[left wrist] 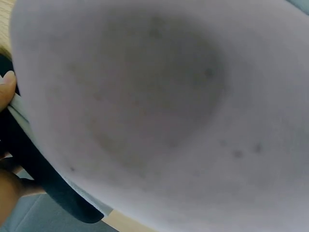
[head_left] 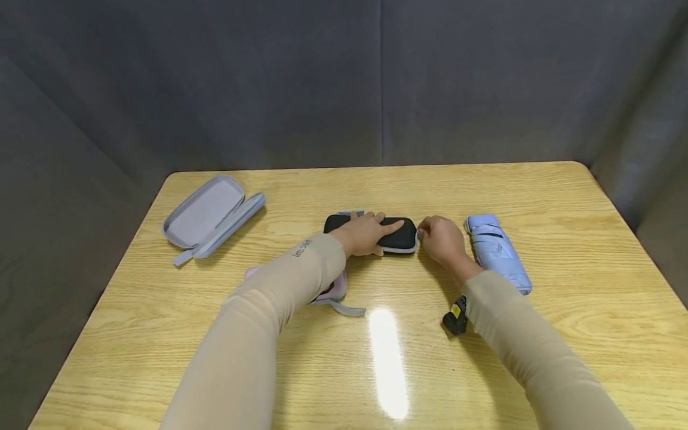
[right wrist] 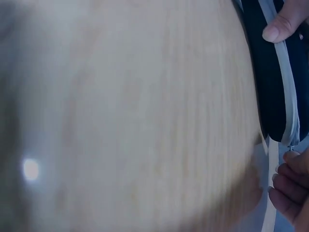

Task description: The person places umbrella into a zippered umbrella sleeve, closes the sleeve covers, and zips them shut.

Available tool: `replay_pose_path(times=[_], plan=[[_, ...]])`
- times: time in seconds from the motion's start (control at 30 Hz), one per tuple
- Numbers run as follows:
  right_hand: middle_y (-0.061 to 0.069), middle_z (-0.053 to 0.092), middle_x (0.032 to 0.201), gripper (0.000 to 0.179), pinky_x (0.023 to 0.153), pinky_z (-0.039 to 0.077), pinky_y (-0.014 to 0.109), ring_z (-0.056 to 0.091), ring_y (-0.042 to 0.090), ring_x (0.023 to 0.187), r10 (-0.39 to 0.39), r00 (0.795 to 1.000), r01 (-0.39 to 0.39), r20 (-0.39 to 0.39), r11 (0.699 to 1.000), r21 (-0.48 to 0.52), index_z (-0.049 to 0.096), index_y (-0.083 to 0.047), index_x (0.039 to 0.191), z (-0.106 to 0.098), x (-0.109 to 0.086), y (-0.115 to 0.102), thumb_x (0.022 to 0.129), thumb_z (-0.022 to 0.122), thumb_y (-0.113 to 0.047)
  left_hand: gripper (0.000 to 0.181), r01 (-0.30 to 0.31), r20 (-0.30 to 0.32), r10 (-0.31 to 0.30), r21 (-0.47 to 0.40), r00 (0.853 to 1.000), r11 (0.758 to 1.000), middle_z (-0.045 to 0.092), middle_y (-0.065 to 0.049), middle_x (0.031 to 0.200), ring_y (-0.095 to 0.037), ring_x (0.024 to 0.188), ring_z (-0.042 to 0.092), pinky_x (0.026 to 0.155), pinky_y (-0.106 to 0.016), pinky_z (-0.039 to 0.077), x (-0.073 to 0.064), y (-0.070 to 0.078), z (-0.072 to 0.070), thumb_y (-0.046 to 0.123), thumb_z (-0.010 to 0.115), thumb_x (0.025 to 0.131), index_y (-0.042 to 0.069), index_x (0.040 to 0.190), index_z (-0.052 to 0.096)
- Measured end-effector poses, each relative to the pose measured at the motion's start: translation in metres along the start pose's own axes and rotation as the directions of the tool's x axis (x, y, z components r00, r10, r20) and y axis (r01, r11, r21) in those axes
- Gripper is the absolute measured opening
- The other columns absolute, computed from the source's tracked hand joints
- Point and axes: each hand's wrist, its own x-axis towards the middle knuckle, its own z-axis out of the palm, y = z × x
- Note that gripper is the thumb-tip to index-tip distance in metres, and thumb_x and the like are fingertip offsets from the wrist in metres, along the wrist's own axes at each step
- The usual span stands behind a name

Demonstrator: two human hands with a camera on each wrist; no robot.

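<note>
A black zip case (head_left: 400, 239) with a light grey zipper band (right wrist: 287, 82) lies near the middle of the table. My left hand (head_left: 365, 233) holds it from above, its fingers spread over the top and the thumb (right wrist: 277, 31) on the front side by the zipper. At the case's right end, my right hand (head_left: 443, 239) pinches the small zipper pull (right wrist: 290, 148) between thumb and finger. The left wrist view is mostly blocked by a pale, blurred surface; the case (left wrist: 53, 186) and part of the hand show at its left edge.
An open light blue case (head_left: 206, 212) lies at the far left. Partly under my left forearm is a pink case (head_left: 337, 288) with a grey strap (head_left: 346, 309). A folded blue umbrella (head_left: 497, 254) lies right of my right hand. A small black device (head_left: 455, 319) sits against the right sleeve.
</note>
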Motion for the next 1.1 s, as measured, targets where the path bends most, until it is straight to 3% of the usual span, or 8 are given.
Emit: replay_pose_path(times=[0.3,0.47,0.57,0.87,1.1], plan=[[0.015,0.063,0.085,0.016,0.063,0.045,0.039,0.057,0.028,0.075,0.012,0.999,-0.012,0.032,1.0,0.008,0.065,0.001,0.087,0.001,0.007,-0.001,0.083,0.051,-0.003,0.076,0.003,0.001,-0.003,0.027,1.0,1.0,0.017,-0.015,0.139,-0.034,0.123,0.022,0.095,-0.054,0.02,0.001,-0.001,0.002,0.041,0.051,0.083,0.031,0.138,0.0],[0.018,0.062,0.089,0.022,0.07,0.045,0.04,0.057,0.03,0.082,-0.034,0.996,0.03,0.087,0.999,0.043,0.064,0.005,0.093,-0.005,0.013,-0.002,0.081,0.045,0.003,0.071,0.01,-0.018,-0.01,0.046,1.0,0.999,0.021,-0.017,0.137,-0.033,0.123,0.024,0.094,-0.052,0.024,0.001,-0.004,0.003,0.05,0.04,0.084,0.029,0.138,-0.001],[0.018,0.062,0.087,0.02,0.068,0.044,0.039,0.056,0.029,0.079,-0.04,0.993,0.034,0.108,0.998,0.06,0.064,0.006,0.091,-0.009,0.014,-0.001,0.082,0.046,0.003,0.068,0.018,-0.036,-0.016,0.066,0.999,0.998,0.024,-0.017,0.136,-0.03,0.122,0.026,0.094,-0.049,0.027,-0.001,-0.006,0.003,0.053,0.034,0.085,0.03,0.138,-0.001],[0.014,0.062,0.079,0.015,0.064,0.041,0.036,0.052,0.024,0.068,-0.012,0.993,-0.001,0.119,0.994,0.107,0.064,0.004,0.084,-0.014,0.003,0.0,0.083,0.05,-0.002,0.063,0.045,-0.045,-0.041,0.113,0.998,0.993,0.027,-0.016,0.133,-0.03,0.121,0.027,0.093,-0.05,0.027,0.0,0.001,0.004,0.047,0.033,0.088,0.029,0.139,-0.001],[0.011,0.061,0.074,0.012,0.056,0.039,0.031,0.05,0.02,0.063,-0.073,0.988,0.051,0.138,0.986,0.157,0.064,0.003,0.078,-0.016,-0.009,-0.004,0.082,0.053,-0.001,0.065,0.091,-0.013,-0.09,0.116,0.996,0.989,0.029,-0.017,0.133,-0.031,0.119,0.031,0.091,-0.05,0.03,0.002,-0.003,0.0,0.048,0.034,0.088,0.027,0.139,0.001]])
